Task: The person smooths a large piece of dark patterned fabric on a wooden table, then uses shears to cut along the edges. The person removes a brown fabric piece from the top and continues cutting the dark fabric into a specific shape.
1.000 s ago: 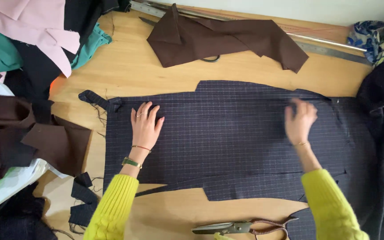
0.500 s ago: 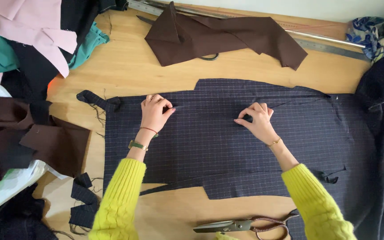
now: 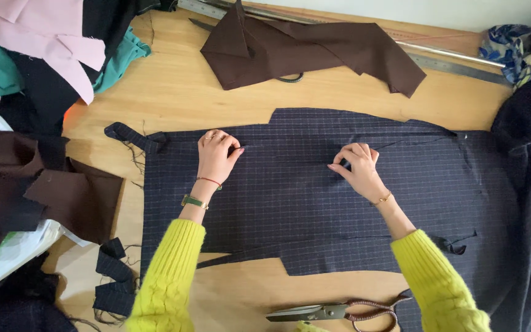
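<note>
A dark navy checked fabric [image 3: 302, 197] with thin pale grid lines lies spread flat across the wooden table [image 3: 173, 92]. Its edges are cut in steps, a frayed strip trails from its upper left corner, and a slight horizontal ridge crosses its middle.

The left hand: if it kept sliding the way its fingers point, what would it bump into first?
Probably the right hand. The left hand points across the dark checked fabric, and only flat cloth lies between them.

Scissors [image 3: 333, 311] at near edge; brown fabric [image 3: 314, 52] beside metal ruler [image 3: 456, 58]; pink cloth [image 3: 38, 37] top left.
</note>
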